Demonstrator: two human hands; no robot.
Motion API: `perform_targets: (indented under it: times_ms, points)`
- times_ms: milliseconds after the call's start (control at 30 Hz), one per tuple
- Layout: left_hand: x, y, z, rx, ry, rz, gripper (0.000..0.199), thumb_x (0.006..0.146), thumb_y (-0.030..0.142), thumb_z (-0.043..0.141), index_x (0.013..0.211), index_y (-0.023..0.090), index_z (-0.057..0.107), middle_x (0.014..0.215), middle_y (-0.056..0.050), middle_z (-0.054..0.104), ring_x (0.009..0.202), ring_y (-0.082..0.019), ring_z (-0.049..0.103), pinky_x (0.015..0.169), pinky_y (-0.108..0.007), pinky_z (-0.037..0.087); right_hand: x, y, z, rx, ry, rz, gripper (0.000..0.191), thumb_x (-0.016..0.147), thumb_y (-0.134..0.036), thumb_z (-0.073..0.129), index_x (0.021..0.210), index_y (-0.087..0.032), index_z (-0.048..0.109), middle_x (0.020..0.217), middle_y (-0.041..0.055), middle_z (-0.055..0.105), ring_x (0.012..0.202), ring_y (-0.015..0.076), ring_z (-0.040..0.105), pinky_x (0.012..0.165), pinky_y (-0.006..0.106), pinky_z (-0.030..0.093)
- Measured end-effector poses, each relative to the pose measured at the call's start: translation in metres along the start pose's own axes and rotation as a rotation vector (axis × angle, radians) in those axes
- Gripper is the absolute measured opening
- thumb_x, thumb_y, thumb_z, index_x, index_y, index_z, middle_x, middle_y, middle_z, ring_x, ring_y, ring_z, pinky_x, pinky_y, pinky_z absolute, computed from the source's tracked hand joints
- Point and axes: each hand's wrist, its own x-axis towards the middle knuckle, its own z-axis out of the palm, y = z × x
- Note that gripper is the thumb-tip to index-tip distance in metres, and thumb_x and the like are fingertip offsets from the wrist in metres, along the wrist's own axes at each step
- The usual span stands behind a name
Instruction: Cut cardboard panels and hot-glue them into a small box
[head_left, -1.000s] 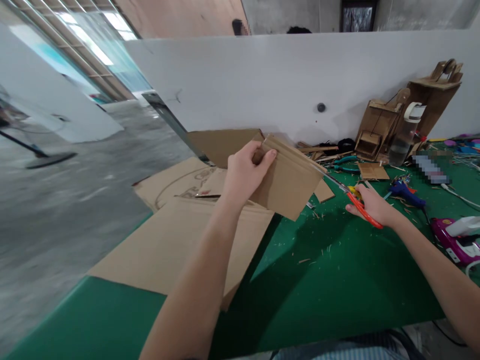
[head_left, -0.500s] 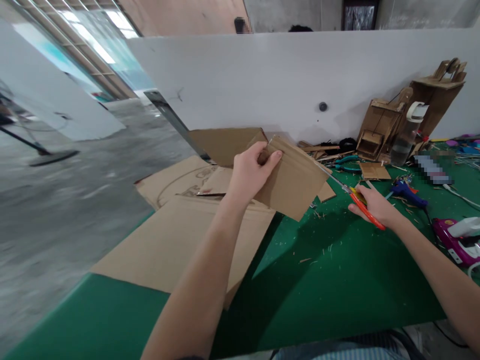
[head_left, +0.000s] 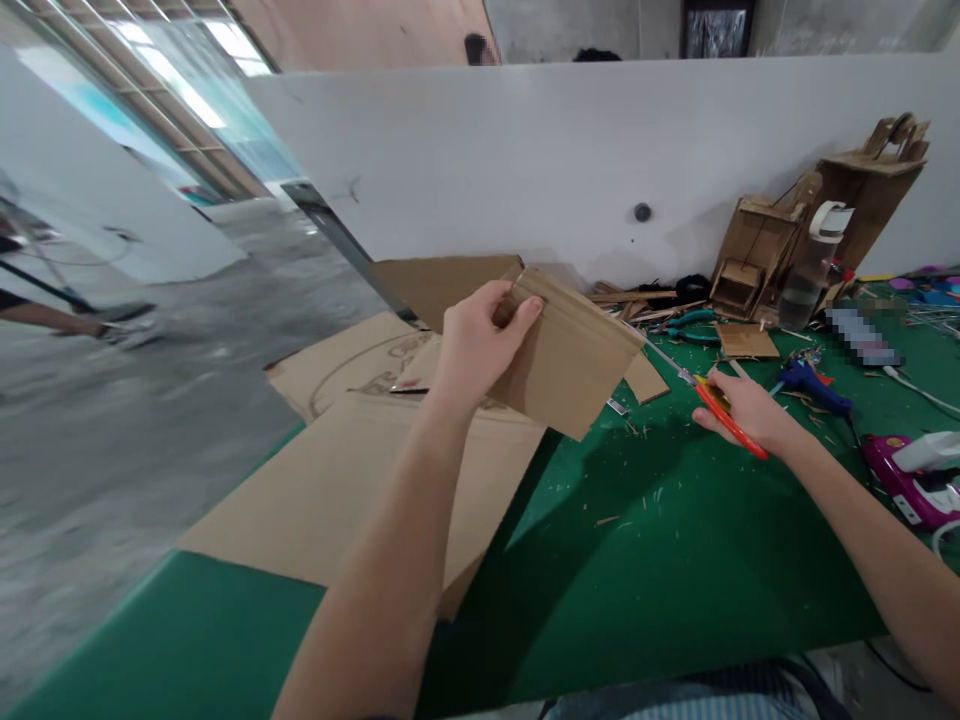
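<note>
My left hand [head_left: 484,340] pinches the upper left corner of a brown piece of cardboard [head_left: 574,360], thumb on its near face. The piece is held tilted above the table. My right hand [head_left: 742,410] is closed round a pair of scissors [head_left: 731,422] with red and yellow handles. The blades point up and left, their tips close to the right edge of the piece; whether they touch it I cannot tell. Below my left arm lies a large opened cardboard box [head_left: 360,480], its flaps spread, with dark printing partly hidden.
On the green table [head_left: 660,560] are cardboard scraps, pliers [head_left: 690,325], a blue glue gun [head_left: 814,385], a phone [head_left: 862,338] and a magenta device [head_left: 911,480]. A water bottle [head_left: 814,265] stands by cardboard models [head_left: 757,245]. At far left, a person's leg [head_left: 52,318] shows.
My left hand and the cardboard piece have moved slightly left, away from the scissors. My right hand has barely moved. A person's leg has come into view at the far left.
</note>
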Motion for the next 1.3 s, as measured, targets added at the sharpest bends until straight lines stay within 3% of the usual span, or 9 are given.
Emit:
perform_targets:
  times_ms: [300,767,933,1300]
  points:
    - [-0.0004,0.0034,-0.0008,-0.011,-0.002,0.012,0.025,0.084,0.044,0.056,0.072,0.022,0.05,0.059,0.004,0.043,0.058,-0.013,0.042,0.056,-0.027,0.033,-0.0002,0.0007,0.0026,-0.033,-0.002,0.003,0.05,0.081,-0.066,0.053,0.101,-0.02,0.055,0.091,0.01,0.066,0.081,0.0256,0.061,0.069,0.035,0.042]
    - [-0.0018,0.004,0.0016,0.006,-0.053,0.042,0.029,0.084,0.043,0.057,0.068,0.022,0.046,0.059,0.004,0.044,0.057,-0.012,0.041,0.056,-0.027,0.032,0.0005,0.0008,0.0017,-0.057,-0.001,-0.027,0.037,0.083,-0.059,0.054,0.086,-0.023,0.049,0.082,0.0058,0.062,0.073,0.022,0.056,0.062,0.032,0.039]
    - [-0.0025,0.0029,0.004,0.01,-0.057,0.046,0.029,0.084,0.044,0.057,0.068,0.022,0.047,0.058,0.004,0.041,0.057,-0.013,0.041,0.056,-0.027,0.031,0.0018,0.0039,0.003,-0.125,0.028,-0.021,0.039,0.084,-0.061,0.052,0.076,-0.023,0.048,0.077,0.0052,0.062,0.067,0.0207,0.053,0.06,0.032,0.037]
    - [-0.0032,0.0041,0.0072,-0.01,-0.054,0.054,0.033,0.084,0.042,0.057,0.065,0.022,0.04,0.057,0.005,0.037,0.055,-0.012,0.037,0.055,-0.028,0.029,0.0028,0.0079,0.0068,-0.156,0.048,-0.038,0.044,0.086,-0.064,0.046,0.073,-0.022,0.053,0.073,0.007,0.063,0.067,0.0225,0.056,0.061,0.033,0.037]
